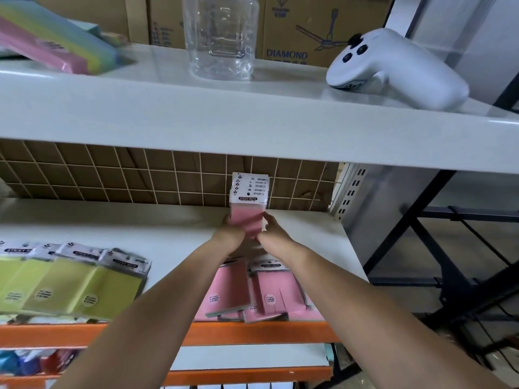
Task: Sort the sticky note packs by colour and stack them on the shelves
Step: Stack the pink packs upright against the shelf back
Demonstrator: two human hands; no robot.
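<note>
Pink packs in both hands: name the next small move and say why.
Probably set them down against the wire grid and let go. Both the left hand and right hand hold the upright pink packs at the shelf's back, beyond the loose pink packs, apart from the yellow packs.

1. "STICKY NOTE" stands in a black band on the white header card of the upright stack of pink sticky note packs [248,204].
2. The same words head the flat pink packs [271,265] and the flat yellow packs [125,262].
3. "DIAMOND" is printed in blue on the brown cardboard box [286,54].
</note>
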